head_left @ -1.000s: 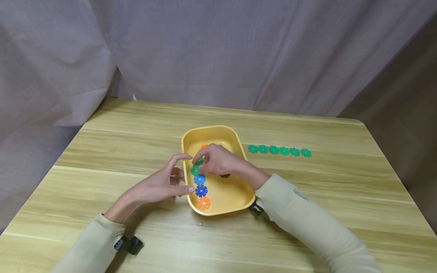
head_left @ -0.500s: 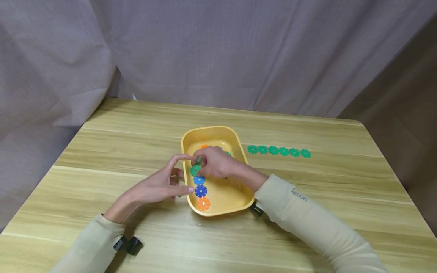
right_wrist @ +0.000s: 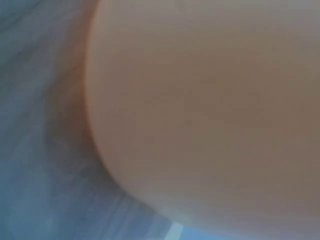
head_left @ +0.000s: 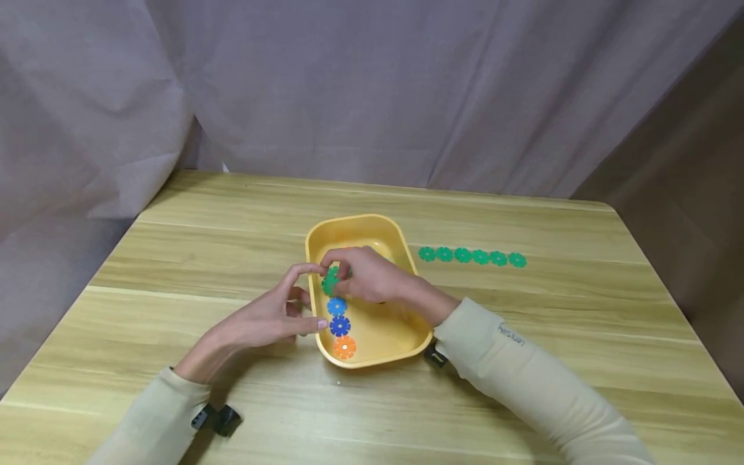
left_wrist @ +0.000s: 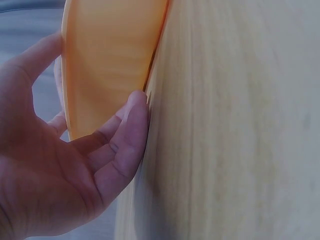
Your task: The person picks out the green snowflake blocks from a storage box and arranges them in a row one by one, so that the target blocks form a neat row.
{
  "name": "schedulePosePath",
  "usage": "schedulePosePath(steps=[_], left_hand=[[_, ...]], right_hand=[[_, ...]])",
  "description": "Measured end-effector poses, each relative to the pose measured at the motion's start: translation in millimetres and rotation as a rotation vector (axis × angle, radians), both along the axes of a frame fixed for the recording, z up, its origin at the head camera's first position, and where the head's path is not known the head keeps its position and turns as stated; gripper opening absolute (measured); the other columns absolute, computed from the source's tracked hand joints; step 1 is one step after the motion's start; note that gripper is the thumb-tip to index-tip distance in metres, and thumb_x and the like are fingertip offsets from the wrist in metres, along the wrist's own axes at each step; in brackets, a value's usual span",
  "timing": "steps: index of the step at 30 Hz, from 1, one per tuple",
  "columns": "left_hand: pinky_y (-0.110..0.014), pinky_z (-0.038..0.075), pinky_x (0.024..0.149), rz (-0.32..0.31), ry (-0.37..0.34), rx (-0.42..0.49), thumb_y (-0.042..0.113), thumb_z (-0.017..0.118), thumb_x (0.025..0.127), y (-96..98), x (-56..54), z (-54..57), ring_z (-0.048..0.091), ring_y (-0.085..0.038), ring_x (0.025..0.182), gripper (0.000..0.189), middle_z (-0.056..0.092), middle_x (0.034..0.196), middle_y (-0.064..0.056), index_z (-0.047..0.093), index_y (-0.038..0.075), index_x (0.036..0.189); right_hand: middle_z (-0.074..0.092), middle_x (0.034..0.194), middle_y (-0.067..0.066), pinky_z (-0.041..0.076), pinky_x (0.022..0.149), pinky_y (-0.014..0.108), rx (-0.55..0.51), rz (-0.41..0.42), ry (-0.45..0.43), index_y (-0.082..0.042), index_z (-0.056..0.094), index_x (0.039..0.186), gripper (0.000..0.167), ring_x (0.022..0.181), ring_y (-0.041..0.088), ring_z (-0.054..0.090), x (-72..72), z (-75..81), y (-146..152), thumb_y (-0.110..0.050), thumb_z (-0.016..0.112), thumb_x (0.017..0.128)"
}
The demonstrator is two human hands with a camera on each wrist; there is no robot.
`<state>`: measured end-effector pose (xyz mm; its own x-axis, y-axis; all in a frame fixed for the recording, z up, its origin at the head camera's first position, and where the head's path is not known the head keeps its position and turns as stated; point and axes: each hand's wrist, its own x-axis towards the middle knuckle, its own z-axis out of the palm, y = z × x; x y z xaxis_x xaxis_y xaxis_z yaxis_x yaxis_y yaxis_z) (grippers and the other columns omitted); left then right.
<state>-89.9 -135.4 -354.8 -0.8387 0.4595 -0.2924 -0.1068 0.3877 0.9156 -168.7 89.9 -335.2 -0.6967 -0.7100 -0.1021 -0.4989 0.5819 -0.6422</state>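
Observation:
A yellow plastic tray (head_left: 378, 354) stands on the table in the head view. My left hand (head_left: 264, 316) holds its left side, thumb and index finger at the rim and the other fingers bent against the outer wall. In the left wrist view, this hand (left_wrist: 75, 165) curls against the tray wall (left_wrist: 110, 55). Inside the tray, my right hand (head_left: 369, 274) pinches a green snowflake disc (head_left: 329, 285); its fingers partly hide that disc. Below lie a light blue disc (head_left: 337, 306), a dark blue disc (head_left: 340, 326) and an orange disc (head_left: 345, 347). The right wrist view shows only a blurred tray wall (right_wrist: 200, 110).
Right of the tray, several green discs (head_left: 462, 255) form a row on the wooden table (head_left: 558, 310). A grey curtain (head_left: 349, 97) hangs behind the table. Other discs in the tray are mostly hidden behind the right hand.
My right hand's thumb and fingers have closed on a green disc and shifted it slightly. The left hand keeps its place on the tray's rim.

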Motion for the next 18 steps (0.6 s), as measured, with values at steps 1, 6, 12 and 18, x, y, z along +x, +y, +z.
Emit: schedulePosePath(steps=[1,6,12,18], left_hand=[[-0.037,0.057,0.067,0.001,-0.003,-0.005,0.032,0.083,0.093,-0.2,-0.1,0.2,0.067,-0.027,0.082,0.084,0.058,0.12,-0.019,0.029,0.036,0.156],[-0.038,0.058,0.07,0.006,-0.017,-0.012,0.034,0.084,0.092,-0.6,-0.5,0.8,0.068,-0.028,0.085,0.086,0.059,0.122,-0.018,0.027,0.037,0.157],[-0.038,0.058,0.069,0.002,-0.014,0.005,0.032,0.083,0.092,-0.6,-0.6,1.5,0.068,-0.028,0.083,0.088,0.059,0.122,-0.019,0.026,0.033,0.158],[-0.04,0.059,0.07,-0.012,0.009,0.005,0.03,0.083,0.093,-1.6,-0.4,3.1,0.068,-0.028,0.084,0.09,0.059,0.123,-0.022,0.024,0.03,0.16]], right_hand=[[0.073,0.094,0.002,0.055,0.075,0.029,-0.016,-0.013,-0.006,-0.019,0.071,0.118,0.025,0.088,0.017,0.067,-0.6,1.0,0.8,-0.012,0.077,0.095],[0.072,0.095,0.006,0.052,0.059,0.025,-0.106,-0.091,-0.106,-0.017,0.073,0.12,0.026,0.072,0.022,0.069,-2.9,7.8,7.1,-0.01,0.076,0.096],[0.065,0.089,0.009,0.043,0.048,0.025,-0.27,-0.238,-0.294,-0.01,0.073,0.121,0.029,0.052,0.016,0.055,0.3,17.0,22.3,-0.007,0.077,0.093],[0.068,0.094,0.008,0.039,0.047,0.023,-0.364,-0.362,-0.34,-0.011,0.074,0.123,0.033,0.051,0.014,0.053,4.3,24.9,45.0,-0.007,0.08,0.091]])
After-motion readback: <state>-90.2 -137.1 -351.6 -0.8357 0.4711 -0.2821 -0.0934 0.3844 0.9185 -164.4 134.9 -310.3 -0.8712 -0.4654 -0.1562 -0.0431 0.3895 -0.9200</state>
